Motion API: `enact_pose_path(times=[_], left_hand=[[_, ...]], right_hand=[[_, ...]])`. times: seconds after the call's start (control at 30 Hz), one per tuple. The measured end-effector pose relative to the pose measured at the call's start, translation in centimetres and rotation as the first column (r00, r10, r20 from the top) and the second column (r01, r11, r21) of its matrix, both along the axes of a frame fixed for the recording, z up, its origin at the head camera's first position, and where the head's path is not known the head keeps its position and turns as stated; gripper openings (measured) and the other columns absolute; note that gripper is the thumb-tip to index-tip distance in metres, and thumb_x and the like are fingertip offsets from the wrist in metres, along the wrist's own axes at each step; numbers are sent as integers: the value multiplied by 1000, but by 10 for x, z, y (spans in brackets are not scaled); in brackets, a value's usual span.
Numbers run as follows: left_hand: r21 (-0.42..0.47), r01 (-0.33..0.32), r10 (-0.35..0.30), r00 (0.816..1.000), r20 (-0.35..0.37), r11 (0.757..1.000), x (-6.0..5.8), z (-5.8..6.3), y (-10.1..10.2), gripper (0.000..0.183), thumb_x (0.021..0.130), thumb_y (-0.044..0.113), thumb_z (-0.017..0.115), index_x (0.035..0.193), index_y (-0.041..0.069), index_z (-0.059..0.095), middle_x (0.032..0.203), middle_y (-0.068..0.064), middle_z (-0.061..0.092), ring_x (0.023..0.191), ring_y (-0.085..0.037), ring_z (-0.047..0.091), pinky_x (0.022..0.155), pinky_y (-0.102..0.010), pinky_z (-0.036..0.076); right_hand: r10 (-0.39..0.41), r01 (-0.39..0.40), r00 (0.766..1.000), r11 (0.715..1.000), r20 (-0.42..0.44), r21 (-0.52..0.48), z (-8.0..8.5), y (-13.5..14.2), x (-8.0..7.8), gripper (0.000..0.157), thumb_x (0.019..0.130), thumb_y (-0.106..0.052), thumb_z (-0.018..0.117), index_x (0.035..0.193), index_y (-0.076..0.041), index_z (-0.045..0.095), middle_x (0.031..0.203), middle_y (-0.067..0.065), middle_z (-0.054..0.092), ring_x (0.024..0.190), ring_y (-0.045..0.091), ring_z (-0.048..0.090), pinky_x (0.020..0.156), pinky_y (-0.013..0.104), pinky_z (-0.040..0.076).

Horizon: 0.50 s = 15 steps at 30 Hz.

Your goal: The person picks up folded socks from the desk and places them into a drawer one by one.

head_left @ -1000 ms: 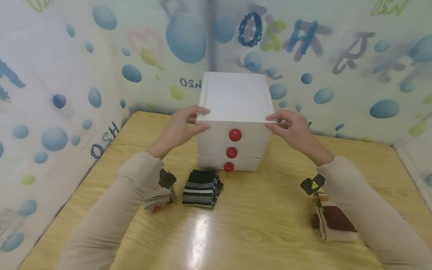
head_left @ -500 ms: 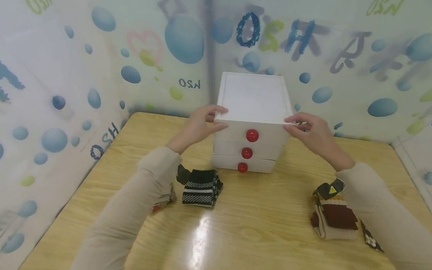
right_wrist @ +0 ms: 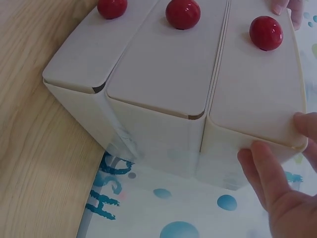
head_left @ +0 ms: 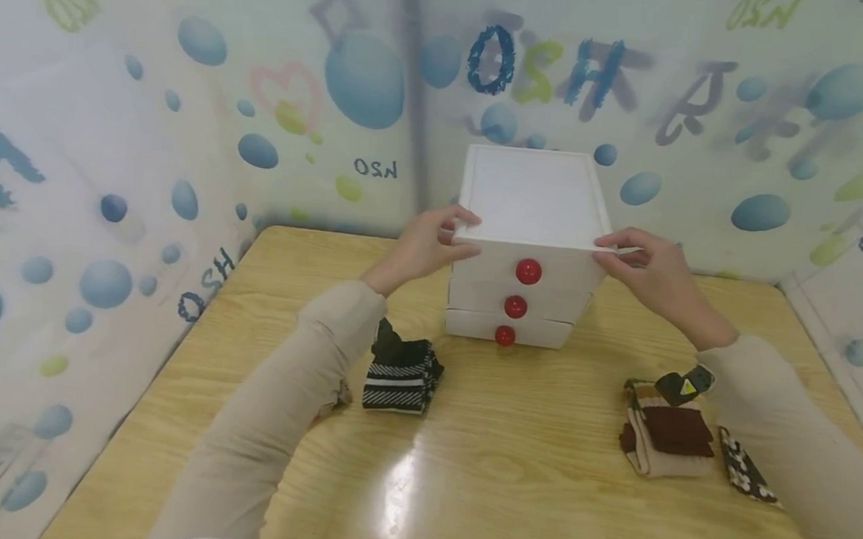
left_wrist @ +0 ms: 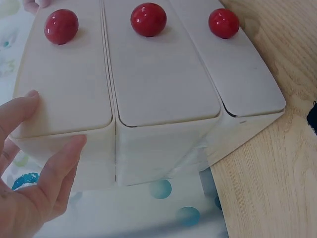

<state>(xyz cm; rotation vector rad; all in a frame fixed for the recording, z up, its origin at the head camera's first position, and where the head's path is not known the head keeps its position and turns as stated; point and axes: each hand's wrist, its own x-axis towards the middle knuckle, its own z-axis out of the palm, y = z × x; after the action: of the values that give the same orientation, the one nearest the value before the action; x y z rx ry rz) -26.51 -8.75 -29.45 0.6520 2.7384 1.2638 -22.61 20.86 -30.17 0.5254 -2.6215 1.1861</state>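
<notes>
A white three-drawer box [head_left: 534, 195] with round red knobs [head_left: 528, 271] stands toward the back of the wooden table, all its drawers pushed in. My left hand [head_left: 427, 248] grips its upper front left corner, thumb on the front face and fingers at the top and side, as the left wrist view shows on the drawer box [left_wrist: 163, 89]. At the opposite upper corner my right hand [head_left: 656, 277] holds on in the same way; in the right wrist view its fingers [right_wrist: 270, 171] press the side wall. The backs of the drawers are hidden.
A folded black-and-white striped cloth item [head_left: 398, 377] lies front left of the box, with another bundle [head_left: 336, 396] half hidden by the left sleeve. Folded brown-and-beige fabric [head_left: 668, 436] and a dark flowered piece [head_left: 747, 467] lie near the right forearm. Patterned walls [head_left: 347, 180] stand behind.
Both hands have shifted the drawer box to the right along the table, keeping hold of its top corners. The folded fabric items have stayed in place.
</notes>
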Motion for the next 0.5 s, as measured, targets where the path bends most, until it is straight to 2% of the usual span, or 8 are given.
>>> enact_pose_path(times=[0.23,0.5], left_hand=[[-35,11,-11,1000,2,999,-4,3,6,37,80,25,66,113,16,53,122,-6,50,105,-22,49,80,-31,47],[-27,33,-32,999,27,999,-3,7,15,37,81,23,66,114,15,53,120,-4,49,105,-21,49,80,-30,46]], right_hand=[[12,-12,999,1000,-44,5,-2,7,0,20,84,-9,60,101,1,61,106,21,57,86,38,59,61,6,42],[-28,28,1000,999,-9,22,-1,14,2,21,84,-13,60,102,-1,61,108,19,57,89,38,58,60,7,41]])
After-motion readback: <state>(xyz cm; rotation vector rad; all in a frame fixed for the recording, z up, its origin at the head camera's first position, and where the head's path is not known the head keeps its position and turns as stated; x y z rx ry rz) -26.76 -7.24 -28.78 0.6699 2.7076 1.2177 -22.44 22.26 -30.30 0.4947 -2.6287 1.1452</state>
